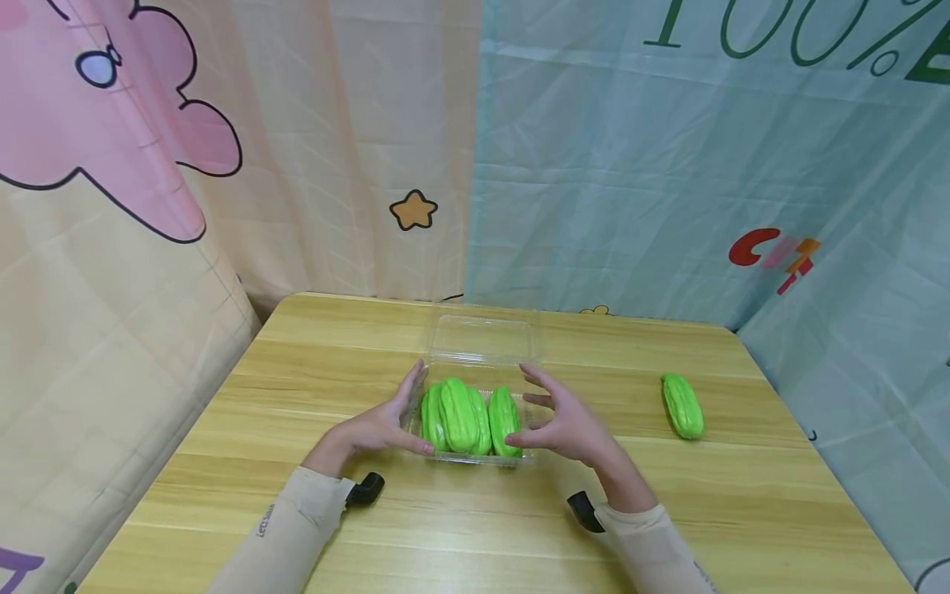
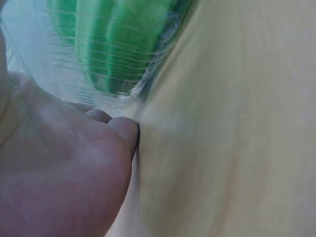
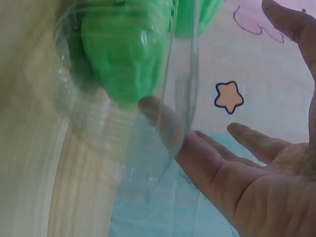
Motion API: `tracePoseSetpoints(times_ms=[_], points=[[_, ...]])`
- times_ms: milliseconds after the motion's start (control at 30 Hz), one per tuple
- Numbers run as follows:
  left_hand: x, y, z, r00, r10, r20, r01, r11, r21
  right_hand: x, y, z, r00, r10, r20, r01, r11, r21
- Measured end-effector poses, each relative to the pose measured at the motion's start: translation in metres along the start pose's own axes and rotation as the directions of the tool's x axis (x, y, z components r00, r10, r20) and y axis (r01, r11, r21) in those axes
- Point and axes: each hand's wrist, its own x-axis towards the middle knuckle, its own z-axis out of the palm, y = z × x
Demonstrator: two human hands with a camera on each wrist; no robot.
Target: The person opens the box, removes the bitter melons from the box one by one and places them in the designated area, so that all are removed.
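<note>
A clear plastic clamshell box (image 1: pixel 475 459) sits on the wooden table with its lid (image 1: pixel 482 337) folded back. Several bright green, ribbed, bitter-melon-shaped pieces (image 1: pixel 458 417) fill its left part, and another green piece (image 1: pixel 505 421) lies at its right side. My left hand (image 1: pixel 382 425) lies along the box's left wall, thumb toward the front corner. In the left wrist view, its fingertips (image 2: pixel 126 129) are low by the ridged wall. My right hand (image 1: pixel 567 421) is spread around the right side, holding nothing. The right wrist view shows one finger behind the clear wall (image 3: pixel 190 98).
One more green ribbed piece (image 1: pixel 683 406) lies apart on the right of the table (image 1: pixel 750 495). Printed curtains (image 1: pixel 334 148) hang behind the table and along both sides.
</note>
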Motion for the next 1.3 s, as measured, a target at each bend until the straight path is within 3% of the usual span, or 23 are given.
tracePoseSetpoints(times_ms=[367,733,1300], points=[[0.000,0.001,0.000,1.000,-0.003,0.002,0.003,1.000,0.010,0.002,0.000,0.016,1.000,0.011,-0.013,-0.012,0.999,-0.046],[0.000,0.002,0.000,1.000,-0.007,-0.002,0.007,1.000,0.006,0.002,-0.002,0.027,0.998,0.016,-0.065,-0.033,0.964,-0.265],[0.001,-0.001,0.000,1.000,-0.004,-0.004,0.004,1.000,0.016,0.005,0.004,0.038,0.990,0.074,-0.117,-0.109,0.940,-0.325]])
